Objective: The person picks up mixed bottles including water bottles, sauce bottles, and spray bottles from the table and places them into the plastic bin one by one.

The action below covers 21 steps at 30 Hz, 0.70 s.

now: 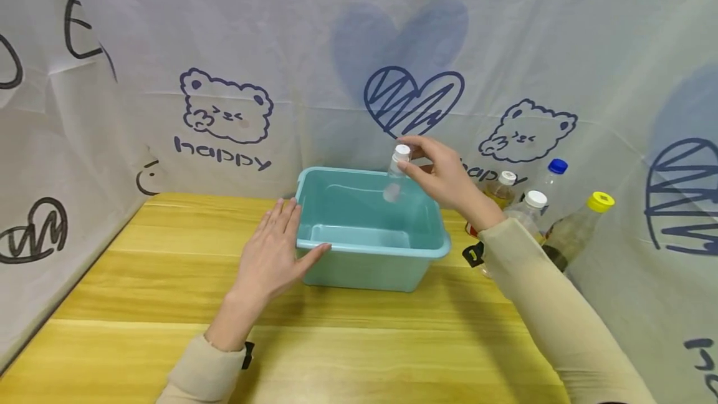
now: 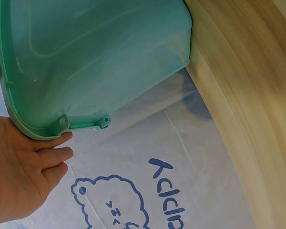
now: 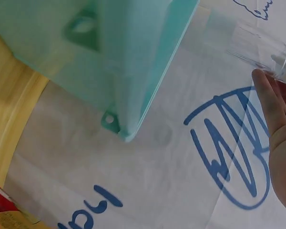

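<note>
Teal tub [image 1: 364, 272], open top, bottle [image 1: 395, 173] seemingly clear of rim [image 1: 371, 250]

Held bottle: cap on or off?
On: the head view shows a white cap atop the bottle that the right hand pinches.

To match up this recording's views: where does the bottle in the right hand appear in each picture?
Head: the bottle is just right of centre, in the right hand.
Left wrist: not in the picture.
Right wrist: the bottle is upper right, reaching the right edge.
Shared landmark: the green tub, in all three views.
</note>
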### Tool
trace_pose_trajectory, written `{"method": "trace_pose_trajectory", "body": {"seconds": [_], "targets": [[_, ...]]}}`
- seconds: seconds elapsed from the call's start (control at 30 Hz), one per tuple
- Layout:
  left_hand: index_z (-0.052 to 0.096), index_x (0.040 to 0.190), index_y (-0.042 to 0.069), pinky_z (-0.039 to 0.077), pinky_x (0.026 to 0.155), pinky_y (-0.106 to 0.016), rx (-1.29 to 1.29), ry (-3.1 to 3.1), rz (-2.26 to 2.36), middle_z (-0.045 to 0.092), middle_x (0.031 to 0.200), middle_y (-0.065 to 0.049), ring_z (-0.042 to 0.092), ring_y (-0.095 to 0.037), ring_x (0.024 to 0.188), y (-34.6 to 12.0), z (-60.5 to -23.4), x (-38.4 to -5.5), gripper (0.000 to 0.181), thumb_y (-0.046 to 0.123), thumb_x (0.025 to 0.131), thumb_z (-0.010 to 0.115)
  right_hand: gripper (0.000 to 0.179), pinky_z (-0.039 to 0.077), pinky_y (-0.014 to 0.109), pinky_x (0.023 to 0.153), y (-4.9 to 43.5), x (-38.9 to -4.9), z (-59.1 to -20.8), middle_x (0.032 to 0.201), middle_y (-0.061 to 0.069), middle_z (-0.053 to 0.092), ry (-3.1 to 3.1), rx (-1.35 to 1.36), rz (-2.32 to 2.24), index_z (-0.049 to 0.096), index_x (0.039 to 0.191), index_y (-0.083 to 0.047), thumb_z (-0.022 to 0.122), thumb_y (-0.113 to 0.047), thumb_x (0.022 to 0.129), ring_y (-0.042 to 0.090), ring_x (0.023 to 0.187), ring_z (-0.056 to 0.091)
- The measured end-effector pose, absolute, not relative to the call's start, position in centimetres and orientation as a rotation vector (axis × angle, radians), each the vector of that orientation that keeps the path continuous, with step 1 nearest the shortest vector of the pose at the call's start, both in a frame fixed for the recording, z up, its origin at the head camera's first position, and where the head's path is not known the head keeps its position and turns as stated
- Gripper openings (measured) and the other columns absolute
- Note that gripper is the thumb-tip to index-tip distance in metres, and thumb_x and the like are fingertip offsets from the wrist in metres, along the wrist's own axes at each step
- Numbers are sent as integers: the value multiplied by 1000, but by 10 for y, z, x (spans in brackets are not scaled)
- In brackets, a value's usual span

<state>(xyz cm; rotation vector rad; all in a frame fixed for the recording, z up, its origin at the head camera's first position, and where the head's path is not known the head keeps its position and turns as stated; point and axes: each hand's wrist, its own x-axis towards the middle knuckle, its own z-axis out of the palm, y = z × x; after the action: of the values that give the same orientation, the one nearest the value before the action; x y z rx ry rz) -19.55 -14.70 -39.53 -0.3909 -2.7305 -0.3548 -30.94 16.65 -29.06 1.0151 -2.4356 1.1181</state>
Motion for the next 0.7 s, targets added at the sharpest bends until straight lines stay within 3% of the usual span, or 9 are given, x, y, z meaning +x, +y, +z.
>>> {"method": "trace_pose_trajectory", "body": {"seconds": [0.2, 0.47, 0.7], "targets": [[34, 158, -7, 21, 129, -49, -387, -2721, -360, 29, 167, -23, 23, -40, 156, -147, -396, -195, 100, 71, 98, 51, 41, 61, 41, 94, 150, -323, -283, 126, 11, 67, -2568, 995, 1150, 59, 141, -6, 68, -19, 103, 26, 115, 67], [34, 158, -7, 21, 129, -50, -385, -2730, -368, 29, 167, -23, 23, -40, 157, -147, -396, -196, 100, 71, 98, 51, 41, 60, 39, 92, 132, -343, -285, 124, 9, 68, -2696, 976, 1272, 60, 139, -8, 70, -21, 102, 23, 114, 67], [33, 158, -7, 20, 129, -50, -387, -2729, -360, 29, 167, -24, 24, -41, 156, -147, -395, -196, 100, 71, 98, 51, 39, 58, 39, 99, 115, -356, -296, 124, 12, 66, -2727, 1026, 1298, 61, 133, -3, 74, -17, 99, 26, 113, 68]]}}
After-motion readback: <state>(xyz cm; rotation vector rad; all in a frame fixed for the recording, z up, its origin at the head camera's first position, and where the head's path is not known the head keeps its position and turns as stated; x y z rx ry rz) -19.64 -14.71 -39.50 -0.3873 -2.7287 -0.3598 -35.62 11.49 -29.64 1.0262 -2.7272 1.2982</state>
